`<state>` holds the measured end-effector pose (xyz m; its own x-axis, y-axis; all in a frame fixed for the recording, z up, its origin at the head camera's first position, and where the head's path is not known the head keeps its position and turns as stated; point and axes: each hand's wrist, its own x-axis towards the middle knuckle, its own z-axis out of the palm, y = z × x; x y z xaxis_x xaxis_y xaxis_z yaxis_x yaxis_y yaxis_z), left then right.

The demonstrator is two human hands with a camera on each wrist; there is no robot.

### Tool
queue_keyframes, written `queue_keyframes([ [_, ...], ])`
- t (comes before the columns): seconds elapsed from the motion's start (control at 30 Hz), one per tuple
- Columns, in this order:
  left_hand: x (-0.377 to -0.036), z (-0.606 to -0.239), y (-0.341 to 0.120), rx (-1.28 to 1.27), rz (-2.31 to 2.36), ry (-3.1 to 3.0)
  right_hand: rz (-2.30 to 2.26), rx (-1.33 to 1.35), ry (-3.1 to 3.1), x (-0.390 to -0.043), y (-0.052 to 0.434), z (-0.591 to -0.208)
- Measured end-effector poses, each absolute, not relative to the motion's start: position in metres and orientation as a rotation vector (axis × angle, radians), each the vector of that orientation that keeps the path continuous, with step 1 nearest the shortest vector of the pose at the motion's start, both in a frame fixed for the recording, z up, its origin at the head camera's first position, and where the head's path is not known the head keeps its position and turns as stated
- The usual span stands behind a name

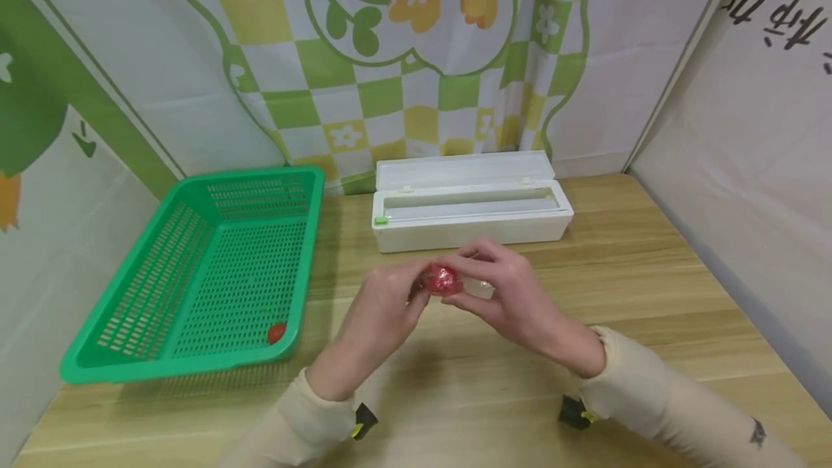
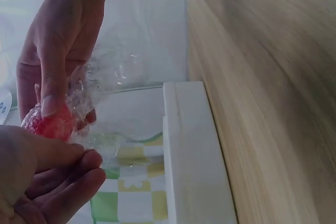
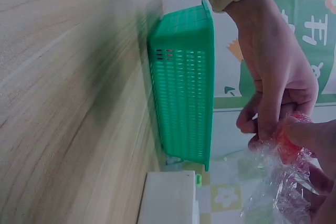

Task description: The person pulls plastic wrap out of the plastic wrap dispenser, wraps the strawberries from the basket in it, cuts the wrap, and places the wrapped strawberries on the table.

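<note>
Head view shows two cream-sleeved arms meeting over a pale wooden counter (image 1: pixel 650 273). The left hand (image 1: pixel 383 302) and right hand (image 1: pixel 513 295) both pinch a small red fruit (image 1: pixel 442 280), held just above the counter between them and partly wrapped in clear plastic film (image 1: pixel 477 287). The fruit looks light, soft and easily bruised, and the film thin, clingy and slippery, so a gentle fingertip hold at the sides with the loose film gathered probably suits it best. Left of the hands sits a green basket (image 1: pixel 130 309) holding one small red fruit in its near corner (image 1: pixel 276 332). Beyond the hands lies a white film dispenser box (image 1: pixel 468 226), lid open, before a green-and-yellow checked backdrop (image 1: pixel 390 92).
</note>
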<state>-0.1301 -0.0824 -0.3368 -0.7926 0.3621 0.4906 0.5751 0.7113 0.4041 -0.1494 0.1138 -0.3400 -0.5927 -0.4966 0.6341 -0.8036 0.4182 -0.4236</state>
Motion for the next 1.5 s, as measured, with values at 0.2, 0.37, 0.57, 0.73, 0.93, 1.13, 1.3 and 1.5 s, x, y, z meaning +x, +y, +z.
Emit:
queue_keyframes([
  [0.2, -0.129, -0.340, -0.076, -0.646, -0.848, -2.470, 0.945, 1.097, -2.207, -0.150, 0.111, -0.340],
  [0.37, -0.126, -0.340, -0.076, -0.608, -1.275, -2.474, 0.980, 1.083, -2.187, -0.149, 0.110, -0.339],
  [0.57, -0.126, -0.336, -0.080, -0.555, -1.902, -2.438, 1.032, 1.011, -2.176, -0.147, 0.110, -0.340],
  [0.73, -0.126, -0.336, -0.082, -0.447, -1.984, -2.420, 1.143, 1.036, -2.196, -0.148, 0.113, -0.337],
  [0.93, -0.126, -0.335, -0.088, -0.473, -2.072, -2.357, 1.438, 0.818, -2.325, -0.166, 0.130, -0.324],
  [1.13, -0.126, -0.334, -0.091, -0.573, -2.135, -2.329, 1.941, 0.865, -2.643, -0.179, 0.134, -0.322],
  [1.3, -0.126, -0.336, -0.094, -0.612, -2.145, -2.341, 2.028, 0.858, -2.627, -0.182, 0.130, -0.327],
  [1.5, -0.127, -0.339, -0.097, -0.547, -2.069, -2.441, 1.806, 0.844, -2.574, -0.177, 0.126, -0.324],
])
